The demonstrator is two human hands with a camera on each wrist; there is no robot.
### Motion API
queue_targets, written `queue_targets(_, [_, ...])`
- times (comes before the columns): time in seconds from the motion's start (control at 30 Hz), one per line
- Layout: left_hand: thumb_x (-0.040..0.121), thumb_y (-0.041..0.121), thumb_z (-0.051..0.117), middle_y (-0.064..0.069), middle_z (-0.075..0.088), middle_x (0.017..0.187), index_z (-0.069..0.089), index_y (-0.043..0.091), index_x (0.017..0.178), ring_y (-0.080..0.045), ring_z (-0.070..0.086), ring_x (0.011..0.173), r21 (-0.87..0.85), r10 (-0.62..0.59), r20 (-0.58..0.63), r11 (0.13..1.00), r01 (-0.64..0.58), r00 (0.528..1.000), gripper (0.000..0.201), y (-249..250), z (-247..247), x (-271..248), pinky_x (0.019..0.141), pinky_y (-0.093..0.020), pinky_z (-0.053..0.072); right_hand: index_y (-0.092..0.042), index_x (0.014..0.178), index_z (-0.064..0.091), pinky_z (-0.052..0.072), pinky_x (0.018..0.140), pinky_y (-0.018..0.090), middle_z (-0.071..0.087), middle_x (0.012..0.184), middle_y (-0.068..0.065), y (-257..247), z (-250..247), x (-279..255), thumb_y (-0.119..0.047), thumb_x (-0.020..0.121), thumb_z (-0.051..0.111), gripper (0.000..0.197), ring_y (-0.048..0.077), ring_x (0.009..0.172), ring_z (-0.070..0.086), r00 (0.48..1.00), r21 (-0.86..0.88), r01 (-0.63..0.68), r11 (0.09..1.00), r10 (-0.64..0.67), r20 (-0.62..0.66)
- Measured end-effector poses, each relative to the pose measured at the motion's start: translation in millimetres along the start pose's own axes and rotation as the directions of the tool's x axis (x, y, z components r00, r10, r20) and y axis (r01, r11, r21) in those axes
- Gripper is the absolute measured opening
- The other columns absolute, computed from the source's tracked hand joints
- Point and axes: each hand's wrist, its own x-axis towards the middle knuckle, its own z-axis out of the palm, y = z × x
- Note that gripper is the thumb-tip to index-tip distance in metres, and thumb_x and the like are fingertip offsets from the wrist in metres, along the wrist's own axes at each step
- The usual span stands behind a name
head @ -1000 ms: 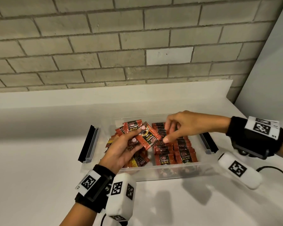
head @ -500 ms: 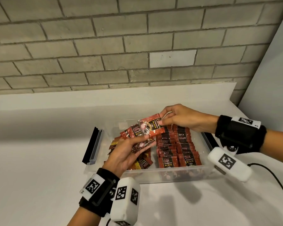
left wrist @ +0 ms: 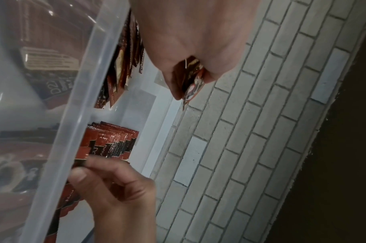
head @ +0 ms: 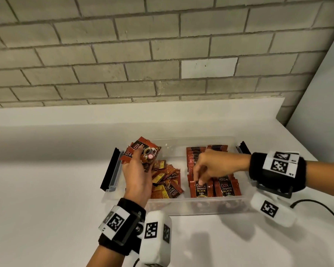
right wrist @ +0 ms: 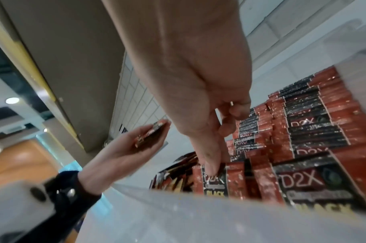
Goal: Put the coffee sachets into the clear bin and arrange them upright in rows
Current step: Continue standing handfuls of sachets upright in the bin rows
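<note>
A clear bin [head: 181,207] stands on the white counter. Two rows of upright red-and-black coffee sachets [head: 228,187] fill its right half. A loose pile of sachets [head: 166,182] lies in its left half. My left hand [head: 138,170] grips a small bunch of sachets [head: 145,151] above the bin's far left corner; the bunch [left wrist: 190,77] shows between its fingers in the left wrist view. My right hand [head: 199,178] reaches down and pinches the top of the front sachet [head: 201,188] of the left row. Its fingertips [right wrist: 211,166] rest on that sachet [right wrist: 214,182].
Black latch handles stick out at the bin's left end [head: 112,170] and right end [head: 243,147]. A brick wall [head: 162,54] rises behind the counter's raised back edge. A white wall closes the right side. A black cable [head: 316,205] runs over the counter at the right.
My right hand took one sachet from the left hand's bunch and brought it down to the front of the left row. The left hand moved left and back with the rest.
</note>
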Motion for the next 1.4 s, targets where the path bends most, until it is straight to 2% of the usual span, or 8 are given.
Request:
queue_targets(0.23, [0.088, 0.011, 0.064, -0.006, 0.074, 0.084, 0.067, 0.009, 0.09, -0.017, 0.07, 0.085, 0.089, -0.043, 0.062, 0.995, 0.037, 0.997, 0.004, 0, 4, -6, 0.072, -0.03, 0.054, -0.01, 0.1, 0.073, 0.042, 0.068, 0.001, 0.073, 0.094, 0.001, 0, 12, 0, -0.021, 0.084, 0.07, 0.02, -0.008, 0.065, 0.056, 0.999, -0.107, 0.029, 0.994, -0.033, -0.031])
queue_targets(0.43, [0.079, 0.017, 0.074, -0.013, 0.074, 0.098, 0.067, 0.005, 0.105, -0.029, 0.068, 0.1, 0.315, -0.107, 0.153, 0.948, 0.055, 0.982, 0.029, -3, 5, -10, 0.096, -0.049, 0.05, -0.017, 0.109, 0.066, 0.047, 0.071, 0.015, 0.064, 0.096, -0.008, -2, -30, -4, -0.034, 0.084, 0.067, 0.03, 0.01, 0.086, 0.063, 0.968, 0.04, -0.06, 0.997, 0.067, -0.241])
queue_targets(0.57, [0.072, 0.019, 0.079, -0.016, 0.074, 0.097, 0.068, 0.004, 0.104, -0.031, 0.071, 0.094, 0.421, -0.188, 0.199, 0.903, 0.089, 0.962, 0.037, -5, 8, -12, 0.095, -0.048, 0.051, -0.023, 0.112, 0.065, 0.041, 0.079, 0.012, 0.066, 0.106, -0.007, -10, -59, -7, -0.042, 0.083, 0.066, 0.034, 0.001, 0.099, 0.058, 0.897, 0.221, 0.02, 0.975, 0.081, -0.436])
queue_targets(0.73, [0.074, 0.015, 0.079, -0.018, 0.073, 0.098, 0.068, 0.004, 0.102, -0.034, 0.071, 0.091, 0.47, -0.202, 0.255, 0.88, 0.061, 0.946, 0.032, -7, 9, -14, 0.091, -0.047, 0.053, -0.023, 0.116, 0.065, 0.041, 0.08, 0.01, 0.07, 0.106, -0.004, -20, -48, 1, -0.04, 0.084, 0.067, 0.037, 0.005, 0.101, 0.062, 0.909, 0.208, 0.031, 0.978, 0.059, -0.412])
queue_targets(0.93, [0.075, 0.021, 0.077, -0.018, 0.074, 0.096, 0.069, 0.003, 0.099, -0.029, 0.073, 0.084, 0.494, -0.221, 0.271, 0.867, 0.061, 0.937, 0.031, -10, 11, -14, 0.07, -0.033, 0.058, -0.021, 0.096, 0.071, 0.042, 0.073, 0.013, 0.073, 0.09, -0.006, -15, -35, -2, -0.028, 0.085, 0.068, 0.013, 0.001, 0.083, 0.066, 0.937, 0.307, 0.028, 0.951, 0.082, -0.339])
queue_targets(1.07, [0.085, 0.029, 0.07, -0.019, 0.073, 0.096, 0.067, 0.002, 0.099, -0.032, 0.071, 0.092, 0.432, -0.219, 0.181, 0.894, 0.123, 0.959, 0.03, -12, 9, -6, 0.085, -0.041, 0.056, -0.026, 0.089, 0.07, 0.044, 0.072, 0.012, 0.072, 0.091, -0.01, -7, -35, -15, -0.026, 0.083, 0.07, 0.006, -0.002, 0.081, 0.065, 0.926, 0.253, 0.01, 0.967, 0.086, -0.368])
queue_targets(1.23, [0.09, 0.006, 0.054, -0.024, 0.071, 0.102, 0.06, -0.005, 0.094, -0.033, 0.069, 0.1, 0.326, -0.251, 0.186, 0.928, 0.181, 0.95, 0.013, -11, 9, -3, 0.089, -0.042, 0.055, -0.028, 0.086, 0.069, 0.048, 0.078, 0.014, 0.071, 0.088, -0.011, -2, -4, -23, -0.027, 0.082, 0.071, 0.005, -0.003, 0.079, 0.066, 0.98, 0.166, -0.068, 0.984, 0.097, -0.171])
queue_targets(1.4, [0.089, -0.003, 0.048, -0.023, 0.072, 0.099, 0.055, -0.007, 0.097, -0.034, 0.068, 0.102, 0.352, -0.276, 0.237, 0.918, 0.183, 0.931, 0.011, -11, 10, -6, 0.091, -0.043, 0.054, -0.016, 0.089, 0.069, 0.05, 0.071, 0.015, 0.071, 0.078, -0.008, 5, 22, -20, -0.025, 0.08, 0.074, 0.013, -0.001, 0.072, 0.067, 0.982, 0.159, -0.092, 0.983, 0.116, -0.15])
